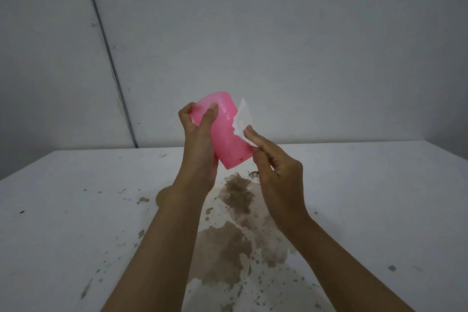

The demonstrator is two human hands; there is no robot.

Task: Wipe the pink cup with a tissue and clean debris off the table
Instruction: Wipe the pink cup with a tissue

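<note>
Holding pink cup (224, 129) aloft, right hand (274, 172) presses tissue (241, 119).

Both bare forearms rose from the bottom of the frame toward its centre. The left hand (200, 134) was raised, fingers (211, 111) curled closed. The right hand (276, 172), lower right of it, pinched with thumb and fingertips.

The pink cup (222, 129) was translucent plastic, tilted, held above the counter (379, 197) in the left hand (200, 139), dark specks clinging near its lower end. The white tissue (241, 121) (crumpled) pressed its side from the right hand (276, 175). Brown debris (222, 248) was spread beneath both hands.
</note>
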